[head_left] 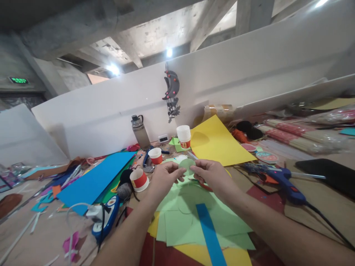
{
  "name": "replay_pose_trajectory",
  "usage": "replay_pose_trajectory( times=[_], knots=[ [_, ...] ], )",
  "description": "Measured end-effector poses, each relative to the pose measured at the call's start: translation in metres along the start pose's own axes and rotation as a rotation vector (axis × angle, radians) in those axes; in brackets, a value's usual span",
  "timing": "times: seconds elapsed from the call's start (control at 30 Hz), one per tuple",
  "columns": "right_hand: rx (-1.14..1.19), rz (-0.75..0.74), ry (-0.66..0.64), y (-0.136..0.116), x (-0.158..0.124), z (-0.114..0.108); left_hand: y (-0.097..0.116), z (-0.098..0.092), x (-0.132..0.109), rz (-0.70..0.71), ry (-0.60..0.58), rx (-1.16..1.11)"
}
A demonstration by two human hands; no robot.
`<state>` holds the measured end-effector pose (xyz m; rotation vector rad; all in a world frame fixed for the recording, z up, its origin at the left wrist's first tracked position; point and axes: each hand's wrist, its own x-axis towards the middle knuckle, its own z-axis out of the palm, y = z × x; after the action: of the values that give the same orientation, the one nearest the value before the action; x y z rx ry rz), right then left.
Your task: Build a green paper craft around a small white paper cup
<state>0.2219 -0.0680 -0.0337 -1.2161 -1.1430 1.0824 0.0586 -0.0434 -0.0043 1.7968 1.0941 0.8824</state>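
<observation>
My left hand [163, 179] and my right hand [212, 175] are raised above the table, and both pinch the edges of a small light green paper circle [187, 165] held between them. Something red and orange shows under the right hand's fingers, but I cannot make out what it is. Below the hands lie light green paper sheets [194, 218] with a cut-out curve. A blue paper strip [210, 232] lies on the sheets, and yellow paper lies under them.
A large yellow sheet [216, 142] and stacked paper cups [184, 136] lie beyond my hands. Red-and-white cups [139, 180], a blue sheet [95, 181] and a water bottle [140, 132] are left. A blue glue gun [283, 181] with cord lies right. White boards stand behind.
</observation>
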Motion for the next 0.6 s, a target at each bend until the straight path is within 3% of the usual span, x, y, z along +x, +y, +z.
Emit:
replay_pose_trajectory(
  times=[0.17, 0.6],
  knots=[
    [0.036, -0.03, -0.019, -0.0001, -0.0015, 0.0047, -0.0035, 0.0037, -0.0008, -0.017, 0.079, -0.091],
    [-0.062, -0.063, -0.022, 0.0003, -0.0032, 0.0019, -0.0036, 0.0086, -0.0019, -0.019, 0.055, -0.185]
  ],
)
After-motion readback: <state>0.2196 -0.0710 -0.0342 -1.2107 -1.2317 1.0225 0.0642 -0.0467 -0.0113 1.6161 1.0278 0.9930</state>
